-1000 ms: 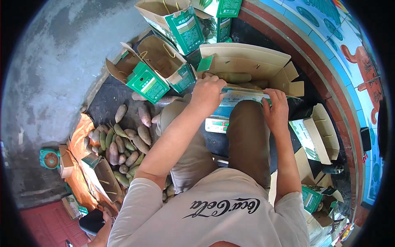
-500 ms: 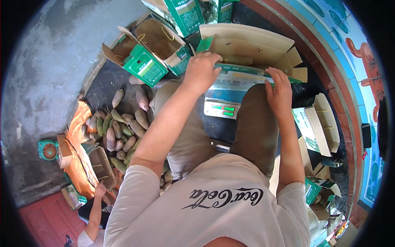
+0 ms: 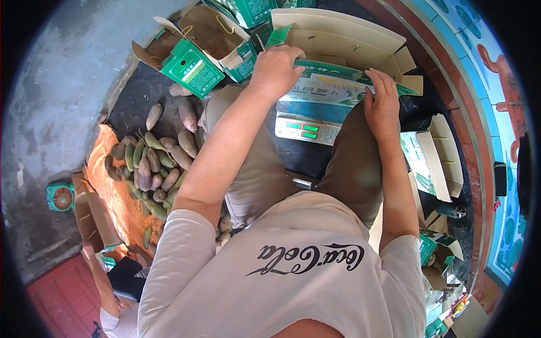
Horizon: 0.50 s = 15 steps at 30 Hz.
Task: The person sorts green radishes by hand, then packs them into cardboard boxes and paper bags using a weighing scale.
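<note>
My left hand (image 3: 276, 70) grips the near flap of an open green-and-white carton (image 3: 338, 42) at its left end. My right hand (image 3: 382, 104) lies on the same flap (image 3: 332, 90) at its right end, fingers pressed on the printed face. The carton stands on a digital scale (image 3: 304, 128) with a green lit display, just beyond my knees. The inside of the carton is mostly hidden by the raised flap.
A heap of sweet potatoes (image 3: 155, 163) lies on the ground and on an orange sheet (image 3: 112, 194) at my left. Open green cartons (image 3: 194, 48) stand at the upper left, more cartons (image 3: 434, 163) at my right. Another person (image 3: 115, 304) crouches at the lower left.
The near flap has been lifted and folded further over the carton, hiding the sweet potatoes seen inside earlier. The view has shifted. The other person has moved a brown carton at the lower left.
</note>
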Each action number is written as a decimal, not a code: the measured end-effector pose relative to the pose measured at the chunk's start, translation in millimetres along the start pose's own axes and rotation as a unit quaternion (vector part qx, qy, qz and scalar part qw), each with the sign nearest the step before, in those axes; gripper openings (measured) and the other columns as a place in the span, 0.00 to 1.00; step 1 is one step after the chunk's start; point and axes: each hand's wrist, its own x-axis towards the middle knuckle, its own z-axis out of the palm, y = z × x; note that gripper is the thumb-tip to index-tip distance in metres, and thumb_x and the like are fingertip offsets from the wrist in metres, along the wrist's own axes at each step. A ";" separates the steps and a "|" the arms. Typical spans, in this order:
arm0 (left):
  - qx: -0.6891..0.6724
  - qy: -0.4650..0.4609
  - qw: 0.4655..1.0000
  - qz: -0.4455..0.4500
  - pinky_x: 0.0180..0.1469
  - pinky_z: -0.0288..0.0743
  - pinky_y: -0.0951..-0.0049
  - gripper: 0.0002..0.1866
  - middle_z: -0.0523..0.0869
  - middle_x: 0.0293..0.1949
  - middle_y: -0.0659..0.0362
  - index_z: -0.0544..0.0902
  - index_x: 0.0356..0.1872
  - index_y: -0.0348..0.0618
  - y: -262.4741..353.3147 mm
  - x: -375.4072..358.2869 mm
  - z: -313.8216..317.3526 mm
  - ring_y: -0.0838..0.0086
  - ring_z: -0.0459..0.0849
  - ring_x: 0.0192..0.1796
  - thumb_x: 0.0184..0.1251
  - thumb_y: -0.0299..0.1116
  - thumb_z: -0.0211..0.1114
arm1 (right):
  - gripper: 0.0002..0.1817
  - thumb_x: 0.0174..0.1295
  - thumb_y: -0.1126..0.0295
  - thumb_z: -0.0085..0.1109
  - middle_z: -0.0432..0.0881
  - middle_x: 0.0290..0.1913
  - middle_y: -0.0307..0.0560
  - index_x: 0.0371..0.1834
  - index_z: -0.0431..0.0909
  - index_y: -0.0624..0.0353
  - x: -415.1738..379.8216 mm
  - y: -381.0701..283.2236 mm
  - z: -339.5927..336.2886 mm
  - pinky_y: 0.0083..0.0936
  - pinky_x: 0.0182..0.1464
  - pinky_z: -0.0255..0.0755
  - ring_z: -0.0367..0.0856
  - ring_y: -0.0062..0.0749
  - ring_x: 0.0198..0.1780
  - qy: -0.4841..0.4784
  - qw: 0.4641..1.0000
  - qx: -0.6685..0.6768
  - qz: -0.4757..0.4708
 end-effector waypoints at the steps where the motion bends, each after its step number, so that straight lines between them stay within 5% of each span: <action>1: 0.000 -0.001 1.000 -0.003 0.51 0.75 0.59 0.12 0.84 0.43 0.51 0.82 0.43 0.45 0.3 -0.2 -0.6 0.54 0.82 0.47 0.56 0.33 0.66 | 0.23 0.50 0.81 0.58 0.77 0.53 0.48 0.53 0.75 0.56 -0.3 -0.7 0.7 0.37 0.59 0.68 0.74 0.45 0.57 0.000 1.000 -0.005 -0.001; 15: 0.002 -0.002 1.000 -0.009 0.52 0.74 0.59 0.13 0.84 0.45 0.51 0.82 0.44 0.45 -1.7 -2.8 -1.2 0.54 0.82 0.48 0.57 0.34 0.66 | 0.23 0.50 0.81 0.58 0.77 0.55 0.47 0.53 0.74 0.56 -2.9 -1.0 9.3 0.37 0.62 0.66 0.72 0.45 0.59 0.019 1.000 -0.013 0.014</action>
